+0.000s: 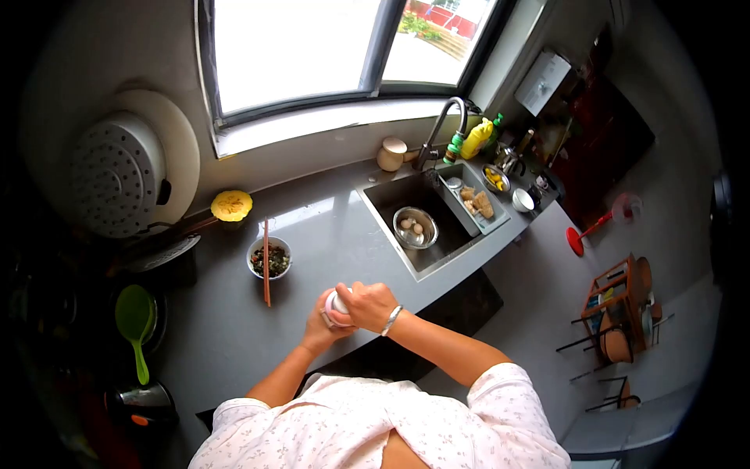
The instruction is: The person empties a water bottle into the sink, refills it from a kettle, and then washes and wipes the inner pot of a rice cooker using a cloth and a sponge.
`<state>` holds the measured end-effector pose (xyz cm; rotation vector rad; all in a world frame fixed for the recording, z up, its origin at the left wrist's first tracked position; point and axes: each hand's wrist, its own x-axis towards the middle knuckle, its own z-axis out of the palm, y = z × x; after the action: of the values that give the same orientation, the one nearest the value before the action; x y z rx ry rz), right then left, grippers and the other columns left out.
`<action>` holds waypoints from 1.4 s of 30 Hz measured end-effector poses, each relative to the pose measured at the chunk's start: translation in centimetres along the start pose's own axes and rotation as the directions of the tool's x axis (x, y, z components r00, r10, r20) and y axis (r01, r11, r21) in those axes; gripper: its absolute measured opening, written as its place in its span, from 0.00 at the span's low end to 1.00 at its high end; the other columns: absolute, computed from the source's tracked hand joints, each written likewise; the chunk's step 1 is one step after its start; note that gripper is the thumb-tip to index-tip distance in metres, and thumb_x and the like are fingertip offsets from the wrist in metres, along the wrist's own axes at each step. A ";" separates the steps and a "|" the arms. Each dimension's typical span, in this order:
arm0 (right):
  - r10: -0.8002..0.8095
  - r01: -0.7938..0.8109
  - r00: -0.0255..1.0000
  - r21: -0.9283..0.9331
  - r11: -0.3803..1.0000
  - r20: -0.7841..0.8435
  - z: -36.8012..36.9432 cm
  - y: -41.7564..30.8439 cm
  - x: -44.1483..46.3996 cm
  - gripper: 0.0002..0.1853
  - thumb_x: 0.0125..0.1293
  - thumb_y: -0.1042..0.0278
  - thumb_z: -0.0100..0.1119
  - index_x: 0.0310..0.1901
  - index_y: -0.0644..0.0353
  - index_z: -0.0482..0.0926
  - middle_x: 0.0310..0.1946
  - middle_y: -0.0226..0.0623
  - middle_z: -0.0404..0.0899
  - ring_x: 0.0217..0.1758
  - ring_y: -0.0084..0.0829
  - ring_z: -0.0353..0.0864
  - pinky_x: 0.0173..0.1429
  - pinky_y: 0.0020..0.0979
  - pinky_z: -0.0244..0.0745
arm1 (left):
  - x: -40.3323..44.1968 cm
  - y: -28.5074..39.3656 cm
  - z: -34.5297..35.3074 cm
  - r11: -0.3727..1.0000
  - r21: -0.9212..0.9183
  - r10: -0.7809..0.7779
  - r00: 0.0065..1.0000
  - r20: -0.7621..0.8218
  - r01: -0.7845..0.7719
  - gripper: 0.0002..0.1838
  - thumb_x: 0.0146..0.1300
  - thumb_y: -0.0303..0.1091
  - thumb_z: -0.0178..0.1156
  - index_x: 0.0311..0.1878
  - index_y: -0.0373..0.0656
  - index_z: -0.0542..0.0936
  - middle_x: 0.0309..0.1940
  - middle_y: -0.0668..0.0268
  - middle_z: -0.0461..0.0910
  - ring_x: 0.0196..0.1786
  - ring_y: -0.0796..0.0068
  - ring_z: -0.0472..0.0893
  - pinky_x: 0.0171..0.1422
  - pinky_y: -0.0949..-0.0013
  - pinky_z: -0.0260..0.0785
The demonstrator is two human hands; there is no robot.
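Note:
Over the front edge of the counter, my two hands meet around a small white, rounded object (337, 306); its kind is mostly covered by my fingers. My left hand (316, 331) wraps it from the left and below. From the right, my right hand (370, 306), with a silver bracelet at the wrist, closes over its top. Beyond them on the counter stands a white bowl (253, 267) of dark, chopped food. A pair of wooden chopsticks (266, 273) lies across that bowl.
In the sink (380, 202) at right sits a metal bowl (434, 232) with several pale round items. A grey tray (494, 227) holds brownish pieces. The faucet (428, 148) and a yellow bottle (476, 139) stand behind. At left are a yellow round item (231, 205) and a green ladle (136, 316).

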<state>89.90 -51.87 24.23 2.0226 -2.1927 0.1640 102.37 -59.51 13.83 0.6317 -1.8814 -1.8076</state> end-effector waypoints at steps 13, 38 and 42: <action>0.336 -0.354 0.934 0.440 0.825 0.121 -1.5 3.8 -7.7 0.39 0.60 0.32 0.51 0.64 0.50 0.60 0.38 0.44 0.81 0.32 0.46 0.83 0.34 0.40 0.77 | 1.6 -0.6 2.9 0.991 0.129 0.067 0.978 -0.196 -0.042 0.43 0.34 0.34 0.78 0.58 0.40 0.69 0.48 0.66 0.76 0.50 0.71 0.77 0.55 0.67 0.71; 0.829 -0.535 0.560 0.759 0.371 -0.011 -8.4 31.2 -40.1 0.24 0.59 0.57 0.66 0.54 0.55 0.74 0.41 0.36 0.79 0.40 0.34 0.80 0.44 0.33 0.76 | 12.4 10.6 42.3 0.969 -0.230 0.001 0.928 0.372 0.091 0.44 0.33 0.25 0.74 0.60 0.36 0.67 0.49 0.61 0.76 0.52 0.68 0.78 0.61 0.65 0.70; 0.527 -0.245 0.730 0.554 0.795 -0.434 -13.2 39.0 -37.2 0.35 0.55 0.48 0.68 0.61 0.55 0.69 0.56 0.41 0.73 0.59 0.41 0.73 0.63 0.38 0.66 | 15.2 10.4 50.1 0.943 -0.296 0.070 0.784 0.617 0.149 0.51 0.32 0.30 0.77 0.64 0.35 0.63 0.53 0.59 0.75 0.56 0.68 0.76 0.64 0.65 0.67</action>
<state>54.43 -9.78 31.22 1.3242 -2.2479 1.2901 59.58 -28.78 22.52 -0.0784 -1.8548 -2.5067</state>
